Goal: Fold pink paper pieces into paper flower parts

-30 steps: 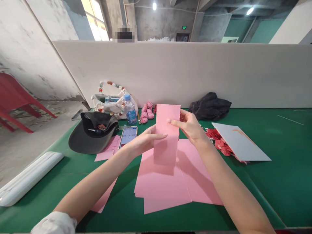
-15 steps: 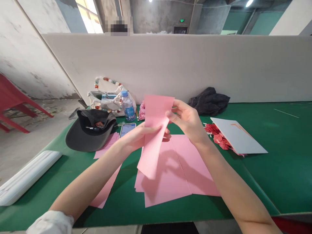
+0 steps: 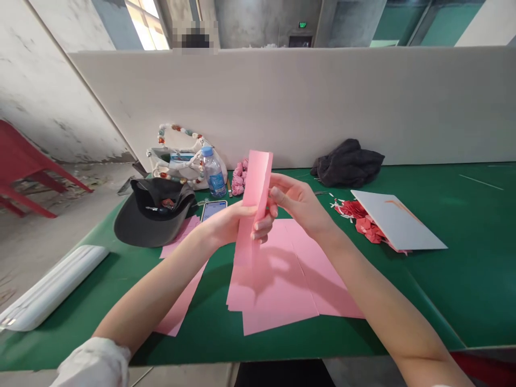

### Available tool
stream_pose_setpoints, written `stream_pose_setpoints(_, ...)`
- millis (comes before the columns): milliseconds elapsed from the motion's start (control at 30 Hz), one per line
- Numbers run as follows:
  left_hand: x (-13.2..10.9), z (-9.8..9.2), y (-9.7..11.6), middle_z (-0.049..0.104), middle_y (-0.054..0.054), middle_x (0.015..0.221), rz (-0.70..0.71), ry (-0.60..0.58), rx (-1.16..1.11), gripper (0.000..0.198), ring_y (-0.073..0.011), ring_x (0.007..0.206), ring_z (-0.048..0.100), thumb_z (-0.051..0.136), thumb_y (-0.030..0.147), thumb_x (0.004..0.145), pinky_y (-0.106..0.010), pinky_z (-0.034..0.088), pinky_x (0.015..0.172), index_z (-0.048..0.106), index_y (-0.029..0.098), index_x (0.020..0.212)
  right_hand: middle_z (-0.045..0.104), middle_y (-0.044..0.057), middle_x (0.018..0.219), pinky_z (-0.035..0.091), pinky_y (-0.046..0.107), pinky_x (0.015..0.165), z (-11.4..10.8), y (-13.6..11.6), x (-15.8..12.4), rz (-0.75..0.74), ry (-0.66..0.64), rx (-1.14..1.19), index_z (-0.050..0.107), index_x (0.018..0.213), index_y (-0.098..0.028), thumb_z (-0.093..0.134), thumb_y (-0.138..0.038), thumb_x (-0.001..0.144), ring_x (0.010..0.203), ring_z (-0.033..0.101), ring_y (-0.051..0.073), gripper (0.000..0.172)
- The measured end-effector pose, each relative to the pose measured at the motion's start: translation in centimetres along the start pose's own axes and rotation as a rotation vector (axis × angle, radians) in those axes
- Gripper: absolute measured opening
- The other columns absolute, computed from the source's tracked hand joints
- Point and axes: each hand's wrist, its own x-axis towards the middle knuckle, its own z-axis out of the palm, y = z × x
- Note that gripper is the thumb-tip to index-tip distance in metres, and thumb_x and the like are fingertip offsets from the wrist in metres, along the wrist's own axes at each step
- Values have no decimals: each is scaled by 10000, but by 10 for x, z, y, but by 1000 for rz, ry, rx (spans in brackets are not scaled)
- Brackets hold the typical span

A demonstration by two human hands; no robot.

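Both my hands hold one pink paper strip (image 3: 255,185) upright above the green table (image 3: 463,279). The strip is bent lengthwise into a narrow fold. My left hand (image 3: 237,223) wraps its fingers round the strip's middle. My right hand (image 3: 296,201) pinches the strip's right edge just above the left hand. Under the hands lies a stack of pink paper sheets (image 3: 282,290), flat on the table.
At the back left sit a dark cap (image 3: 155,212), a phone (image 3: 213,209), a water bottle (image 3: 212,173), a beaded white bag (image 3: 177,161) and pink folded pieces (image 3: 238,180). A white board (image 3: 397,227) covers red paper flowers (image 3: 357,212); a dark cloth (image 3: 349,166) and a white divider (image 3: 322,102) lie behind.
The flat, wide pink strip has been folded lengthwise into a narrow one and turned more upright. My left hand has closed round its middle, and my right hand has come in closer.
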Motion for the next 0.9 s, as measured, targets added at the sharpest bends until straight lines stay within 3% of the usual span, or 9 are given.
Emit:
stream_pose_setpoints(167,2,4,-3,383,39,529,-64,8,27,161,-69,456,334,559,280,855,-204,359,482,639,141,858,701,43,1083,556,311,762,1,-4,-3,-14,4,-9,659,1079,-232,747,-478,719,877,662,174,445)
stream_pose_setpoints(267,3,6,-2,408,29,561,-81,-1,32,328,-74,454,349,513,437,875,-225,354,482,634,133,900,713,41,1046,562,298,670,2,-3,-4,0,19,-3,657,1057,-231,753,-452,718,793,664,164,416)
stream_pose_setpoints(367,4,9,-2,471,6,636,-31,55,68,453,-91,492,425,533,587,825,-250,382,505,609,145,883,720,41,1020,573,327,750,1,-1,-4,-33,59,9,661,1055,-227,763,-447,708,859,675,182,423)
stream_pose_setpoints(500,2,18,-5,567,-8,812,120,275,350,347,-98,632,533,748,387,741,-243,443,608,589,173,963,722,39,1006,563,366,850,-8,-5,-3,-89,125,-36,670,1001,-225,779,-478,674,968,673,214,427)
stream_pose_setpoints(567,0,25,-5,591,-10,843,145,370,516,339,-110,693,571,749,307,758,-243,459,651,581,178,1023,722,35,1011,569,365,838,-15,-11,-3,-97,153,-67,667,1001,-229,773,-478,684,972,674,218,416)
stream_pose_setpoints(733,-2,30,-3,645,-33,892,168,344,680,271,-130,729,620,617,337,878,-277,496,708,553,176,1086,720,35,1023,558,365,870,-25,-22,-5,-115,165,-116,667,979,-218,774,-449,698,991,669,222,379)
stream_pose_setpoints(900,0,24,0,642,-41,887,200,344,713,245,-138,740,632,554,373,917,-290,521,720,544,161,1038,710,60,1063,556,373,870,-10,-9,-4,-106,157,-90,631,1040,-210,748,-505,707,1001,662,225,460)
